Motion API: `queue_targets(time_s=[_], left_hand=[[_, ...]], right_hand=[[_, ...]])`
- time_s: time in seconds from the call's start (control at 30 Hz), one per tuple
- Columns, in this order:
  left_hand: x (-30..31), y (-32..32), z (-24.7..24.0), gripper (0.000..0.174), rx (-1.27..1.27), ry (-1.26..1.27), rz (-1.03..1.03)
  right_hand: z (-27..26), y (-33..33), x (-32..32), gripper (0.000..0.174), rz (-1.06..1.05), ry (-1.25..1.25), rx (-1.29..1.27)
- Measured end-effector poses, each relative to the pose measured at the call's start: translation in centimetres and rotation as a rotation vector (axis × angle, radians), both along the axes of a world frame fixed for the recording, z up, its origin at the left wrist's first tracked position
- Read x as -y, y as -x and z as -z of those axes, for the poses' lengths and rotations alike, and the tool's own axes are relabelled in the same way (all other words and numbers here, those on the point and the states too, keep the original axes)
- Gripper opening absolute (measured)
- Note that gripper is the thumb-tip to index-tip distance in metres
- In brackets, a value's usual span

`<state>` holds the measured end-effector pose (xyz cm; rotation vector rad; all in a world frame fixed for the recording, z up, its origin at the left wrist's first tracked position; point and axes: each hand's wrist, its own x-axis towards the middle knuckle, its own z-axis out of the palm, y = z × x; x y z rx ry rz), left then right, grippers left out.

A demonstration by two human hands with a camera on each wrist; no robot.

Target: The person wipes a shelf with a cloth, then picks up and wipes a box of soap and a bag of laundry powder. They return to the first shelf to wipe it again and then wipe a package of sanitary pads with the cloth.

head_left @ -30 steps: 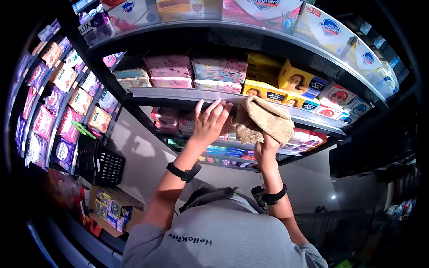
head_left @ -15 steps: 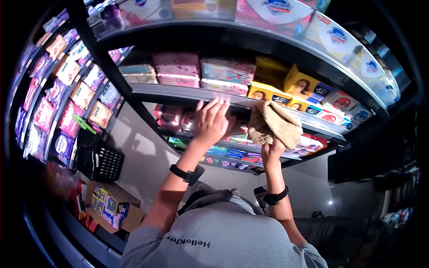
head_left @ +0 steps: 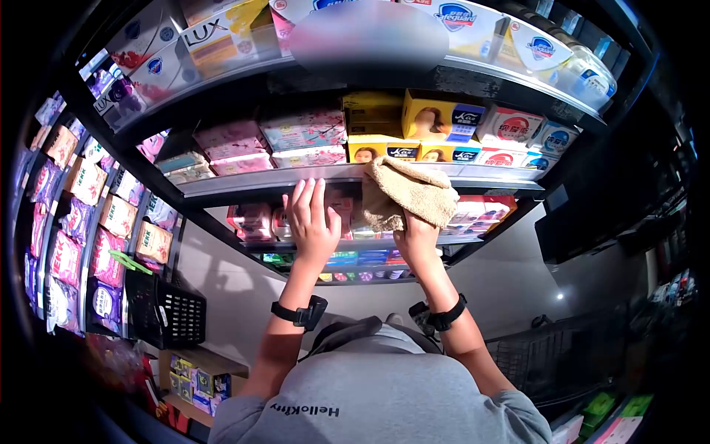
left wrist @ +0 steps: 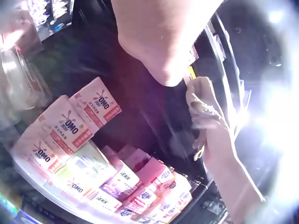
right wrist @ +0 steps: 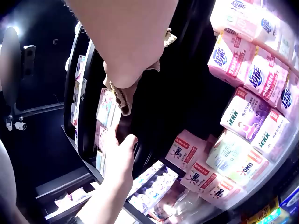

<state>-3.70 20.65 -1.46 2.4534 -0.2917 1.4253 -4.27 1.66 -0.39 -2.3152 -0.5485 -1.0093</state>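
A tan, fluffy cloth (head_left: 410, 194) drapes over the front edge of the middle shelf (head_left: 259, 180), below yellow boxes (head_left: 444, 118). My right hand (head_left: 419, 238) holds it from below, its fingers mostly hidden by the folds. To the left, my left hand (head_left: 314, 226) has its fingers extended upward, fingertips right at the same shelf edge under the cherry-blossom packs (head_left: 305, 133). From the left wrist, the cloth (left wrist: 204, 105) shows at my right hand. In the right wrist view, part of the cloth (right wrist: 125, 100) hangs past the wrist.
Large Safeguard boxes (head_left: 473, 29) fill the shelf above. Below are pink OMO packs (right wrist: 189, 147) and IEKK packs (right wrist: 245, 112). At left stand a rack of bagged goods (head_left: 89, 177), a black basket (head_left: 166, 307) and an open carton (head_left: 196, 377) of small boxes.
The cloth and my right hand have slid a little rightward along the shelf edge, relative to the yellow boxes. My left hand stays near the cherry-blossom packs. The head view has shifted.
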Motion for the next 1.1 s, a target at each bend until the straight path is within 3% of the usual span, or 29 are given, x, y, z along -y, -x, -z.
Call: queue_targets(time_s=[0.17, 0.27, 0.4, 0.43, 0.5, 0.57, 0.73, 0.77, 0.83, 0.9, 0.97, 1.03, 1.1], left_hand=[[0.1, 0.7, -0.9, 0.053, -0.077, -0.015, -0.001], [-0.2, 2.3, -3.0, 0.055, -0.136, -0.044, 0.084], [-1.4, 2.4, -9.1, 0.047, -0.002, -0.07, 0.177], [-1.7, 2.1, -10.8, 0.044, 0.049, -0.059, 0.191], [-2.4, 1.4, -13.6, 0.042, 0.076, -0.081, 0.203], [-3.0, 0.1, -15.2, 0.037, 0.104, -0.24, 0.055], [-3.2, -1.5, -16.7, 0.038, -0.379, -0.341, -0.051], [-3.1, -1.4, -16.6, 0.038, -0.379, -0.343, -0.047], [-2.9, -1.1, -16.6, 0.034, -0.19, -0.276, 0.043], [-2.1, -0.1, -16.6, 0.036, -0.116, -0.281, 0.107], [-1.7, 0.9, -15.6, 0.039, -0.031, -0.257, 0.148], [-1.8, 2.1, -14.7, 0.036, 0.084, -0.231, 0.143], [-1.5, 3.4, -14.5, 0.031, 0.264, -0.206, 0.242]], right_hand=[[-0.4, -0.1, 0.6, 0.059, -0.051, -0.017, 0.081], [-1.8, 1.0, 1.2, 0.05, -0.144, -0.23, -0.07], [-3.0, 2.6, 1.7, 0.022, -0.472, -0.744, -0.742], [-3.9, 3.0, 1.7, 0.025, -0.513, -0.682, -0.793], [-3.1, 3.2, 1.3, 0.019, -0.565, -0.795, -0.811], [-1.9, 3.1, 1.3, 0.023, -0.673, -0.909, -0.864], [-1.1, 4.0, 1.8, 0.025, -0.661, -0.77, -1.008], [-1.5, 4.2, 1.9, 0.026, -0.656, -0.712, -1.0], [-1.9, 4.6, 2.0, 0.027, -0.605, -0.725, -1.043], [-0.7, 4.6, 1.9, 0.024, -0.629, -0.982, -0.867], [-0.7, 4.8, 3.1, 0.026, -0.537, -1.079, -0.993], [-1.0, 5.0, 3.4, 0.029, -0.453, -1.402, -0.923], [-2.7, 5.4, 4.0, 0.039, -0.558, -1.65, -0.832]])
